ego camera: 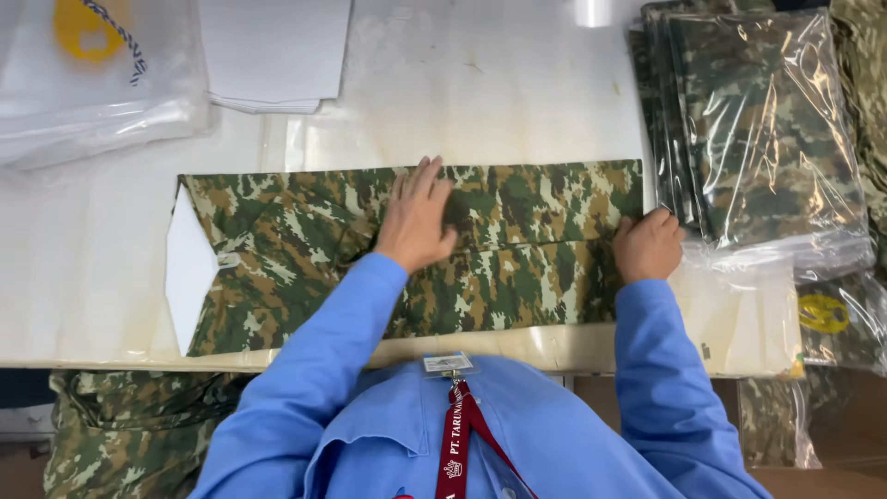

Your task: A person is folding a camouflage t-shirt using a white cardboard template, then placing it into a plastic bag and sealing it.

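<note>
The folded camouflage cloth (407, 254) lies on the table (480, 83), long axis left to right. The left hand (416, 217) presses flat, fingers spread, at its middle; the right hand (649, 245) pinches its right end.

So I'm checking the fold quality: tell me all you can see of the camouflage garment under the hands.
The garment is green, brown and tan camouflage cloth, folded into a long flat band across the white table. A white sheet sticks out of its left end. The left hand presses flat near its middle; the right hand grips its right edge.
</note>
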